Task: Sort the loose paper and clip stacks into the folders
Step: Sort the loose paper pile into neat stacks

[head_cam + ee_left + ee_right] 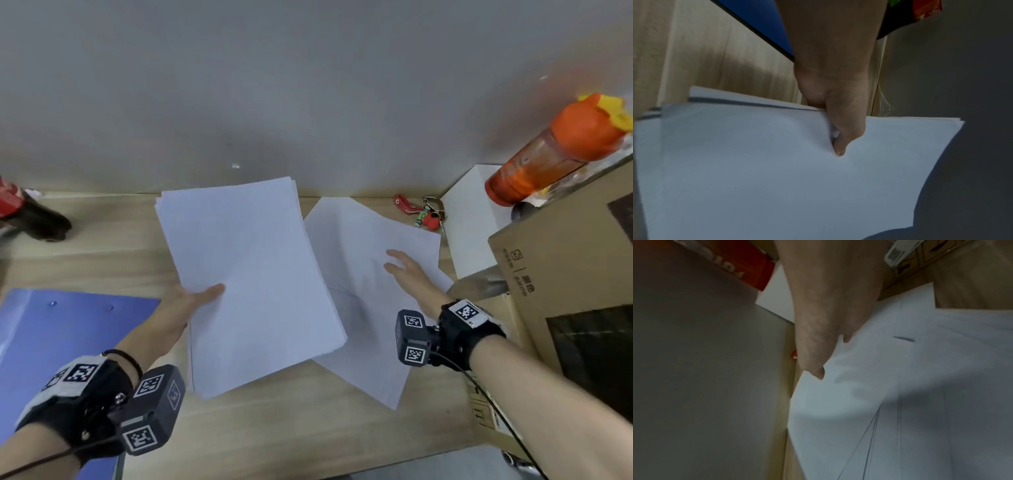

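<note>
A thick stack of white paper [253, 281] is held above the wooden desk by my left hand [195, 301], thumb on top at its left edge. In the left wrist view the thumb [840, 146] presses the top sheet [777, 178] and the other fingers are hidden beneath. To the right, several loose sheets [370, 335] lie fanned on the desk. My right hand [407, 270] hovers over or rests on them with fingers spread and straight; the right wrist view shows its fingers [813, 360] above the sheets [900, 386]. A blue folder [58, 346] lies at the front left.
A cardboard box [565, 274] stands at the right with an orange bottle [555, 150] on it. A white box [472, 219] and a red keychain [424, 212] sit behind the loose sheets. A dark cola bottle [30, 216] lies at the far left. A grey wall backs the desk.
</note>
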`<state>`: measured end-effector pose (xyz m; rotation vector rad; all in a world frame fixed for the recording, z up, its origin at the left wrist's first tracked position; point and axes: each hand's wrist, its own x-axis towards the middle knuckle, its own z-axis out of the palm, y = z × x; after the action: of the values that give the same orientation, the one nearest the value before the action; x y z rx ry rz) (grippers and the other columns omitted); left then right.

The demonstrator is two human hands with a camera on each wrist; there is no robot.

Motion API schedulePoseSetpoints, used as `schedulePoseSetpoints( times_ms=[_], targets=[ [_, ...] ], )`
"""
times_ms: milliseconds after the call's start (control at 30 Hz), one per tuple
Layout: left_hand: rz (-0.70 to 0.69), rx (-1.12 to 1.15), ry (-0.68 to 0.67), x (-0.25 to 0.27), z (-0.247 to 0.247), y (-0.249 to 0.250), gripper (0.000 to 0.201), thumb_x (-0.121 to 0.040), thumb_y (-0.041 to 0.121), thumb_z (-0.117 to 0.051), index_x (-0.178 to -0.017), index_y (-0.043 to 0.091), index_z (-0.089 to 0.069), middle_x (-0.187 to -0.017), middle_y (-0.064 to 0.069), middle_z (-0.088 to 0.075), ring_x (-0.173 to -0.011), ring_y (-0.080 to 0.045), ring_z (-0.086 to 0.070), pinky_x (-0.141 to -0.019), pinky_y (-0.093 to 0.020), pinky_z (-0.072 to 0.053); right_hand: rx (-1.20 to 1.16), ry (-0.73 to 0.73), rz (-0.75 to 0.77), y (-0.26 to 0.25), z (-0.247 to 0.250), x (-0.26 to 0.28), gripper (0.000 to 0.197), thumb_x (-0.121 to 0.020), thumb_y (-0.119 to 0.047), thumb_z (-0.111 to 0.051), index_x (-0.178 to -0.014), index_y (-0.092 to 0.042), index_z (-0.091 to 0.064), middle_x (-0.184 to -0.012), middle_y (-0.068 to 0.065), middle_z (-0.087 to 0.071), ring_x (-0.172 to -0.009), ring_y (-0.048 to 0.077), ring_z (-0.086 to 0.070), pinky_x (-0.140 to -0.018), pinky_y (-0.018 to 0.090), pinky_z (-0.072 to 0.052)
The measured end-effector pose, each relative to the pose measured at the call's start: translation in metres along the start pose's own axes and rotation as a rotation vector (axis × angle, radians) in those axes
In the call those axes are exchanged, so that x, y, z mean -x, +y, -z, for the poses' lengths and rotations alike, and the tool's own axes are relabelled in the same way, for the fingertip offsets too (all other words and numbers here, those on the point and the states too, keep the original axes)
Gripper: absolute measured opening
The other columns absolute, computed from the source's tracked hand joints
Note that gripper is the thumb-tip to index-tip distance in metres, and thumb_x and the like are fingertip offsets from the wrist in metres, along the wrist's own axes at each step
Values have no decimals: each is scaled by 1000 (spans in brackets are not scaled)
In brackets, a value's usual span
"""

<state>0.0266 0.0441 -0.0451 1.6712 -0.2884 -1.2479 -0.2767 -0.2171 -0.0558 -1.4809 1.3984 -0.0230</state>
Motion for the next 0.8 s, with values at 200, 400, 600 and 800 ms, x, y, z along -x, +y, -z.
schedulePoseSetpoints(
  times_ms=[200,400,600,800],
  targets=[
    [95,66,-32,-4,-6,-15,47,-84,15,-71,-129,19,-57,-122,0,-68,-112,-24,-65,-100,-45,-47,264,-124,-36,30,-40,7,46,-100,-22,-42,-145,-16,-36,-161,5,-6,-147,19,-11,-118,32,-15],
    [165,94,-13,-16,-12,-33,62,-67,24,-85,-123,15,-61,-120,-6,-69,-107,-28,-67,-93,-45,-50,152,-360,-18,20,-50,29,40,-99,-20,-46,-139,-17,-44,-146,5,-39,-129,18,-41,-92,22,-40],
    [225,16,32,-9,0,-53,43,-83,12,-70,-124,16,-59,-119,-8,-68,-105,-32,-66,-87,-46,-52,51,55,54,-5,1,-38,49,-91,-13,-61,-137,-15,-45,-146,6,-40,-128,22,-43,-86,25,-39],
    [240,90,81,-2,14,-67,37,-93,7,-56,-128,19,-54,-124,-5,-66,-111,-29,-63,-90,-47,-50,298,0,63,-6,1,-72,73,-85,-30,-67,-147,-18,-30,-155,3,-23,-140,20,-27,-110,34,-30]
  ],
)
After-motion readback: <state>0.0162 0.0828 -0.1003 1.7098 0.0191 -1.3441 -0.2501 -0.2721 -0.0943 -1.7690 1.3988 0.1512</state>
